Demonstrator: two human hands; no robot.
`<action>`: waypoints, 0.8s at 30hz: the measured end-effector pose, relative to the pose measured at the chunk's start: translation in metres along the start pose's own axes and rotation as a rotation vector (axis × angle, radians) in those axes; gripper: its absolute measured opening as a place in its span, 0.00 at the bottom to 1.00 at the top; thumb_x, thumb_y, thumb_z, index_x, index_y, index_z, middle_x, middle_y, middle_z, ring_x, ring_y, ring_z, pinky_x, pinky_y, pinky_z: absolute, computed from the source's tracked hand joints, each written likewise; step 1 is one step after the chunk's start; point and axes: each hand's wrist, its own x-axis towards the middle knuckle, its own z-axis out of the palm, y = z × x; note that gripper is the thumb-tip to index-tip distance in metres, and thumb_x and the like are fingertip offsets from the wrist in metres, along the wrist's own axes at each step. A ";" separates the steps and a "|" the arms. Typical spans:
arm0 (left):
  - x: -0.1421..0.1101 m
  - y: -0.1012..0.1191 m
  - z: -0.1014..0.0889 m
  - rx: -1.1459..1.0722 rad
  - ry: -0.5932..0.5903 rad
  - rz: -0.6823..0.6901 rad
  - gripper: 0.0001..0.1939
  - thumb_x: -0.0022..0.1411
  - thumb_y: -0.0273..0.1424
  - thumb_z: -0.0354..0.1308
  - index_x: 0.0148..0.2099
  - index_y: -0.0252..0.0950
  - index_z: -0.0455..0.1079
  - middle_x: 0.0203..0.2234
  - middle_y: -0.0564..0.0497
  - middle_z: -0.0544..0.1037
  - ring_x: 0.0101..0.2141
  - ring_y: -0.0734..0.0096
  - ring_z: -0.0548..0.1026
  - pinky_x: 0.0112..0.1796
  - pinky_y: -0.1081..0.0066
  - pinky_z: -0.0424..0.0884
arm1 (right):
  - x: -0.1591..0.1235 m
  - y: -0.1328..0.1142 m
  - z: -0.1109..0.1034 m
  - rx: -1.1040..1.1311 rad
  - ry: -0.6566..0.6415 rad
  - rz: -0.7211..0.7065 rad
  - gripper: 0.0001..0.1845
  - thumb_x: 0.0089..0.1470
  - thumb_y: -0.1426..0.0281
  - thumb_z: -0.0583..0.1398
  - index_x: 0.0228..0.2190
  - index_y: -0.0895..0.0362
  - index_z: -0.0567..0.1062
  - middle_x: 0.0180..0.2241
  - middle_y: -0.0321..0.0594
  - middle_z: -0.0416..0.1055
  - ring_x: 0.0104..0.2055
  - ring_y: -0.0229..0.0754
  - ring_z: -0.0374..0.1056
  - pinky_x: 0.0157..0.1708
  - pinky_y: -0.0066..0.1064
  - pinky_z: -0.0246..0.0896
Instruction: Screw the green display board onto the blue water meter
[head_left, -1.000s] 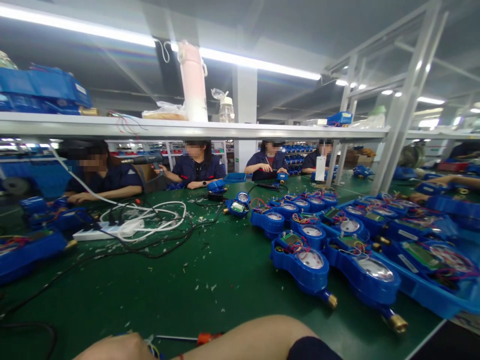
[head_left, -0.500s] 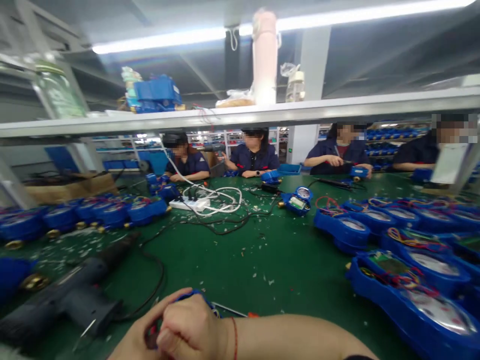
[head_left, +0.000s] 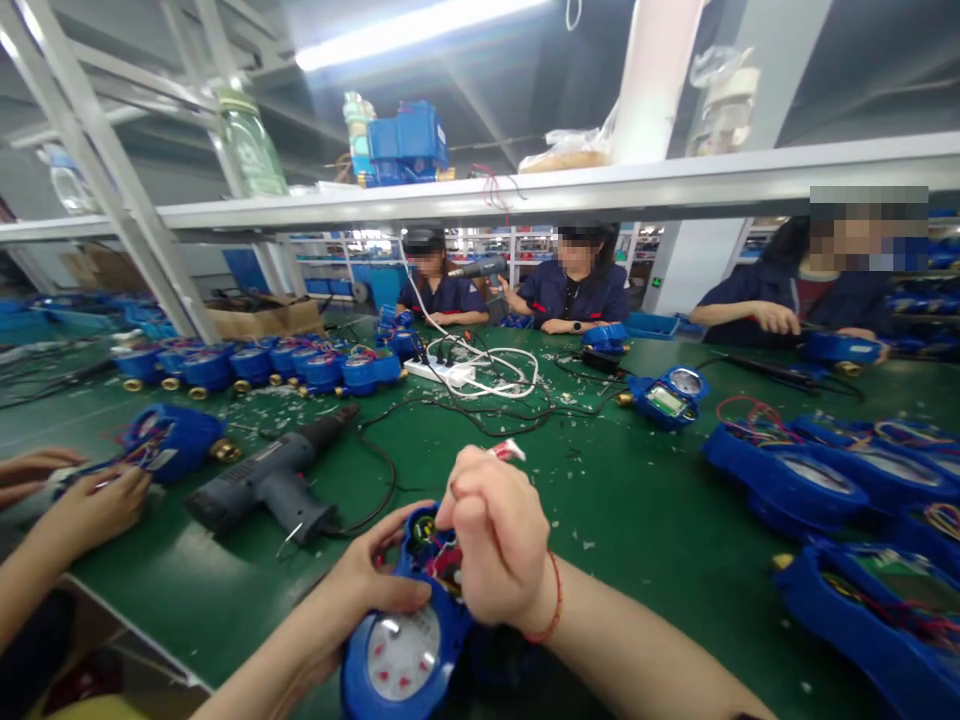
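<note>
A blue water meter point(head_left: 401, 655) with a white dial lies at the near edge of the green table, its wired end open. My left hand point(head_left: 367, 585) grips its left side, thumb across the top. My right hand point(head_left: 495, 535) is closed in a fist over the wired end, pinching something small with a red and white tip point(head_left: 508, 451) that sticks up above my knuckles. A red string circles my right wrist.
A dark heat gun point(head_left: 270, 480) lies left of my hands, its cord trailing to a white power strip point(head_left: 442, 372). Rows of blue meters point(head_left: 787, 475) fill the right and far left. A co-worker's hands point(head_left: 82, 500) work at left. Several people sit opposite.
The camera swung left and down. My hands rose into fuller view with the meter, and my right hand now stands fisted above its wired end.
</note>
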 end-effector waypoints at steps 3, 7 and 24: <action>-0.001 0.004 0.004 -0.003 -0.039 -0.059 0.47 0.31 0.23 0.73 0.58 0.41 0.69 0.49 0.46 0.79 0.39 0.55 0.80 0.41 0.62 0.76 | 0.020 0.004 -0.016 0.022 0.040 0.100 0.20 0.67 0.63 0.47 0.24 0.56 0.64 0.22 0.36 0.62 0.26 0.37 0.60 0.27 0.31 0.57; 0.002 0.004 0.001 -0.068 -0.109 -0.079 0.48 0.31 0.24 0.74 0.60 0.41 0.67 0.52 0.44 0.76 0.48 0.50 0.77 0.47 0.61 0.73 | 0.026 0.022 -0.042 -0.020 0.039 0.310 0.18 0.66 0.64 0.49 0.25 0.57 0.66 0.24 0.36 0.61 0.26 0.36 0.59 0.27 0.28 0.56; -0.021 0.015 0.017 -0.103 -0.100 -0.062 0.49 0.36 0.25 0.72 0.63 0.40 0.61 0.48 0.48 0.79 0.43 0.57 0.79 0.42 0.66 0.75 | 0.008 0.003 -0.067 -0.619 -0.515 0.628 0.11 0.62 0.72 0.54 0.30 0.58 0.75 0.34 0.42 0.74 0.39 0.41 0.68 0.42 0.31 0.59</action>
